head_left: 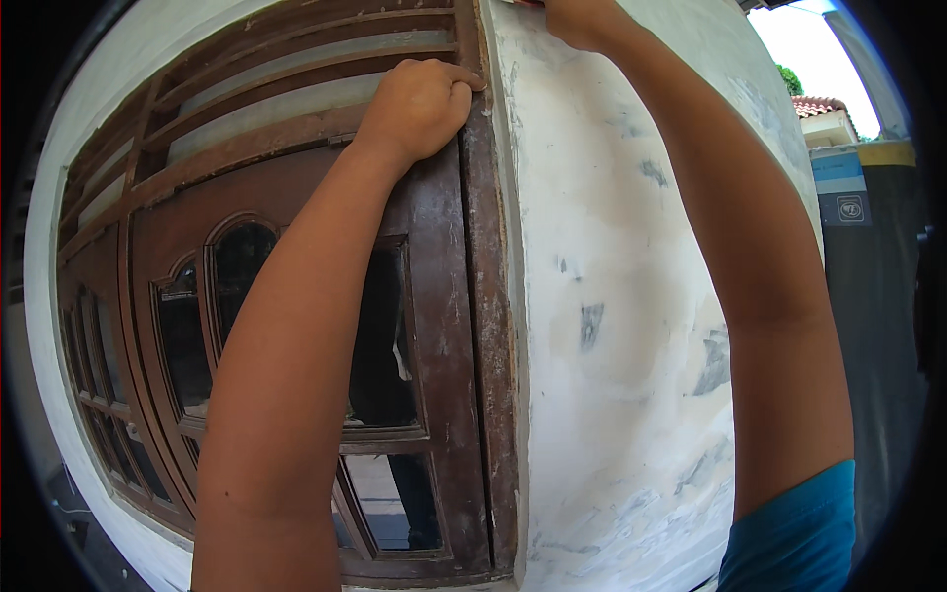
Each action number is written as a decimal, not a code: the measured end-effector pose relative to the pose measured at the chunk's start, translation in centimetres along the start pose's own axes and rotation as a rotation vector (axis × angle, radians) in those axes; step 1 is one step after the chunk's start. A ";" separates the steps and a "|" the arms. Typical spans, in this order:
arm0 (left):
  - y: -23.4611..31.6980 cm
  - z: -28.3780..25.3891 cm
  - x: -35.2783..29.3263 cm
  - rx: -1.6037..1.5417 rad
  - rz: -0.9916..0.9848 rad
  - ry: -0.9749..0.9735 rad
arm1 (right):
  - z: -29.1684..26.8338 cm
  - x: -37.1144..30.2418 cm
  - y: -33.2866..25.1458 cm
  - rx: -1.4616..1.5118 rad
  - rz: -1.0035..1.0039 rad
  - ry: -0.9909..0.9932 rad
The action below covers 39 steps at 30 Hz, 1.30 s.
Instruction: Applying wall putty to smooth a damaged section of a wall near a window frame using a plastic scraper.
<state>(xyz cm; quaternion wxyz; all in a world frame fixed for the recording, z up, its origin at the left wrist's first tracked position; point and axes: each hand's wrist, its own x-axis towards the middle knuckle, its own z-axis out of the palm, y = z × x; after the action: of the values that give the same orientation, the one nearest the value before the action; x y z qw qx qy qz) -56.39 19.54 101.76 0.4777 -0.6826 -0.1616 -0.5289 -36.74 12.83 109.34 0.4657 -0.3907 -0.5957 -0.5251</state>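
Note:
My left hand is raised against the brown wooden door frame, at its upper right corner. Its fingers are curled, and the index finger reaches onto the upright post beside the wall. Whatever the palm may hold is hidden. At the top edge of the view, my right hand is closed and partly cut off, close to the white plastered wall. A small reddish sliver of some object shows at its fingertips, too little to name.
Below my left arm is a brown double door with glass panes; slatted wooden bars run above it. The wall has grey patches. To the right stand a dark panel with a blue label and a tiled roof beyond.

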 end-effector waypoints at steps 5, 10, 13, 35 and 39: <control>-0.7 0.4 -0.1 -0.035 0.030 0.030 | 1.3 -10.3 1.4 -0.054 -0.142 0.023; -0.3 0.2 -0.2 -0.044 0.006 0.033 | -2.1 -11.4 1.3 0.012 -0.113 -0.012; 0.8 0.8 0.7 -0.070 -0.009 0.020 | -1.8 -6.9 5.2 0.170 -0.298 0.164; -1.0 -0.7 -0.3 0.004 0.011 -0.114 | 1.2 -24.1 -2.6 0.058 -0.257 0.025; 3.0 -2.0 -0.4 -0.009 -0.071 -0.216 | -2.0 -33.7 -4.7 0.053 -0.281 -0.138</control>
<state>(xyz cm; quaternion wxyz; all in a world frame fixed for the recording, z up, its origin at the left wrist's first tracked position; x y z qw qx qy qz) -55.51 16.51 99.92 0.4355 -0.7315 -0.2341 -0.4695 -32.16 10.97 75.57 0.3558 -0.3264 -0.6886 -0.5410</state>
